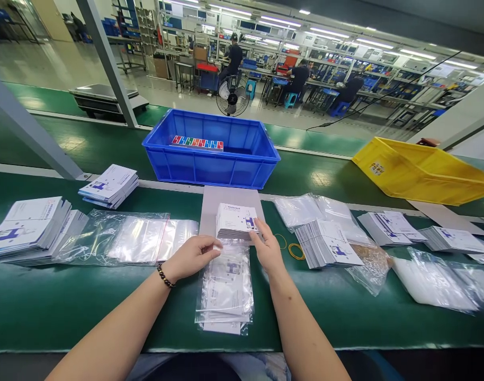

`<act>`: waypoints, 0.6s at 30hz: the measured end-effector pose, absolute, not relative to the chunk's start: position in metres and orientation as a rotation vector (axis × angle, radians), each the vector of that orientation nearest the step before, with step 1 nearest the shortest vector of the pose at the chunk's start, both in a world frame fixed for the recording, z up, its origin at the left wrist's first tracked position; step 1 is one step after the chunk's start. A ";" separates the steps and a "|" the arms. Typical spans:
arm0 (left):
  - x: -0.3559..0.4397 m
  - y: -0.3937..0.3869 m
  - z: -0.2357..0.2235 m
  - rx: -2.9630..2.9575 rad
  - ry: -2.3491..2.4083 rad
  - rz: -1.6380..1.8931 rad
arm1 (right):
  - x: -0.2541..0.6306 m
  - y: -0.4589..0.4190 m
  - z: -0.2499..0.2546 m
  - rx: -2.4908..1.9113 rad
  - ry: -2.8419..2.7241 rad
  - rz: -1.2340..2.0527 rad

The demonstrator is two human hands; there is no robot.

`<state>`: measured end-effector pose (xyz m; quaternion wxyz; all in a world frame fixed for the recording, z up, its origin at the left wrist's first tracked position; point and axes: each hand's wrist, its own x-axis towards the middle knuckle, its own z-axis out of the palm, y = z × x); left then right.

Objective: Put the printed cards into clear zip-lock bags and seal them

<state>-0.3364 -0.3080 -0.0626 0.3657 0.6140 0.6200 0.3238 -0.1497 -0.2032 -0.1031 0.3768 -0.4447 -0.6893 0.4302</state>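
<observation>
Keep right hand (269,250) spread against the booklet stack (234,218), left hand (192,257) beside it, pinch unclear; square edges gently.

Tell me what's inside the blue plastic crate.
The blue plastic crate holds a row of items patterned red, blue and green, toward its left. Its near wall hides their lower parts and the floor behind it.

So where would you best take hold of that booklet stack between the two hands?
Probably by its right end, coming from the right: the booklet stack lies flat, that end is where the right hand touches it, and the bagged booklets lie close along its near edge.
</observation>
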 end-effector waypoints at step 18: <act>-0.326 -0.307 -0.069 1.644 1.683 0.730 | -0.148 -0.200 -0.088 -1.101 -1.208 1.091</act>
